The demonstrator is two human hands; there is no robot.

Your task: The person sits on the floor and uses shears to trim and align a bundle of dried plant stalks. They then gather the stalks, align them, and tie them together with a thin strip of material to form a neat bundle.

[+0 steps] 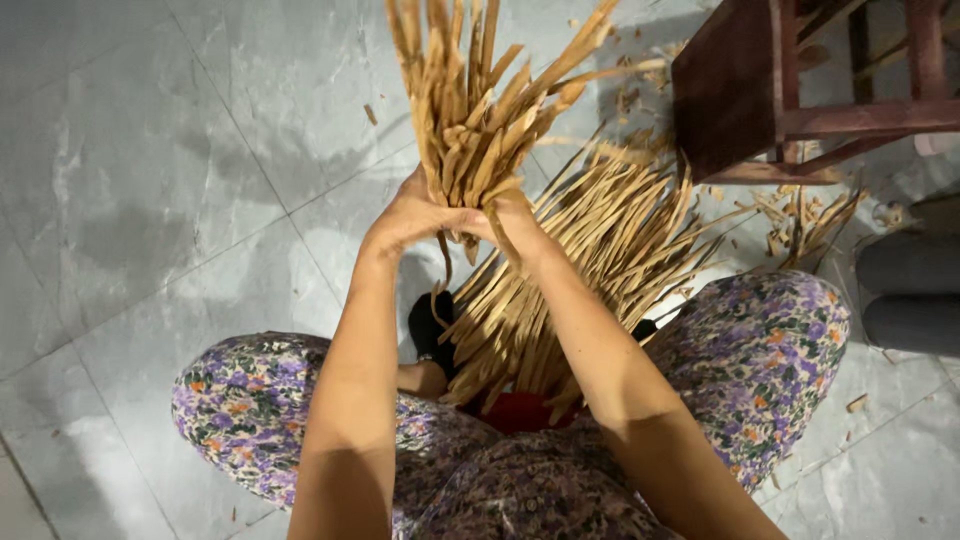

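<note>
I hold a bundle of thin tan wooden strips (478, 110) upright in front of me. My left hand (415, 213) and my right hand (512, 215) are both closed around its lower end, side by side. The strips fan out above my hands and run past the top edge. Under my arms a larger heap of the same strips (590, 260) lies slanted on the floor between my knees, which are in floral-print trousers.
A dark red wooden stool (760, 90) stands at the upper right on the grey tiled floor (180, 180). Loose strips and chips (810, 215) lie scattered beside it. Another person's legs in grey (910, 290) show at the right edge.
</note>
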